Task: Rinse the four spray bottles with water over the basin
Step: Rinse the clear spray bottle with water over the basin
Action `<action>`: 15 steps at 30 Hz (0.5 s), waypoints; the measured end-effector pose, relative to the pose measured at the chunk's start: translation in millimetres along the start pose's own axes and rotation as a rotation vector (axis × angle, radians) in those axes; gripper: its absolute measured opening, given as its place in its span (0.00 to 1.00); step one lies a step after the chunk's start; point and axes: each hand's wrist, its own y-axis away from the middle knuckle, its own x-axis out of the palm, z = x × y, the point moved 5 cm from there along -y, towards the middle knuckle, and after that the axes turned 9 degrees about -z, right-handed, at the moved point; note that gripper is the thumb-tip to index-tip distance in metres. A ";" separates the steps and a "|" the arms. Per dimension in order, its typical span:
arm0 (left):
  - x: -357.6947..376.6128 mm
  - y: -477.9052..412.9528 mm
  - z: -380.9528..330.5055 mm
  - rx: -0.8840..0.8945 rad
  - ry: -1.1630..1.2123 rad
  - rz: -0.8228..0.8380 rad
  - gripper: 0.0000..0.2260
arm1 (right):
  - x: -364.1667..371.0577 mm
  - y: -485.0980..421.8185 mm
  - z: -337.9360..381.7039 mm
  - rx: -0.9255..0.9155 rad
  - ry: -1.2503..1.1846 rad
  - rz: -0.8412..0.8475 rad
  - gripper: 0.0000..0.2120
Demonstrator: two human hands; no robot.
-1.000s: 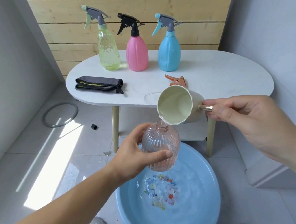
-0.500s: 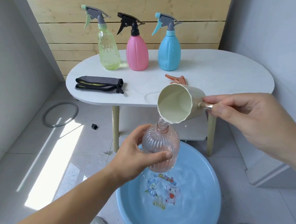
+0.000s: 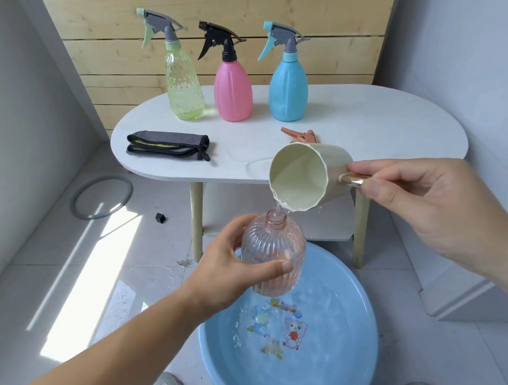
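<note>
Against the plank wall stands a white oval table (image 3: 383, 120). In front of it, on the tiled floor, sits a round blue basin (image 3: 364, 334) with water in it and cartoon figures printed on its bottom. Above the basin's far rim the left hand (image 3: 225, 272) grips a clear pinkish ribbed bottle (image 3: 274, 248) round its body, thumb across the near side and fingers curled behind; the bottle is upright, its neck open, with no spray head on it. The right hand (image 3: 418, 200) pinches the shiny handle of a cream cup (image 3: 309, 174); the cup is tipped on its side, mouth facing left, its lip just above the bottle's neck, and a thin stream of water runs from it into the neck. At the back of the table three more bottles stand upright in a row with heads fitted: a green spray bottle (image 3: 181, 81) on the left, a pink spray bottle (image 3: 233, 93) in the middle and a blue spray bottle (image 3: 288, 88) on the right. A folded dark grey cloth (image 3: 166, 144) lies near the table's left front edge; an orange spray head (image 3: 300, 134) lies on the table just behind the cup; a small black piece (image 3: 160, 218) lies on the floor left of the table leg.
</note>
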 end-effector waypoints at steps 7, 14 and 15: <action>0.2 0.1 -0.3 -0.003 -0.006 0.005 0.34 | 0.0 1.1 2.3 -0.008 0.037 -0.007 0.06; -0.2 0.4 0.4 0.000 -0.012 -0.003 0.36 | 1.1 1.8 4.8 -0.017 0.035 -0.007 0.09; 0.2 0.4 0.3 -0.003 -0.012 -0.001 0.36 | 1.1 1.7 4.8 -0.017 0.037 -0.005 0.10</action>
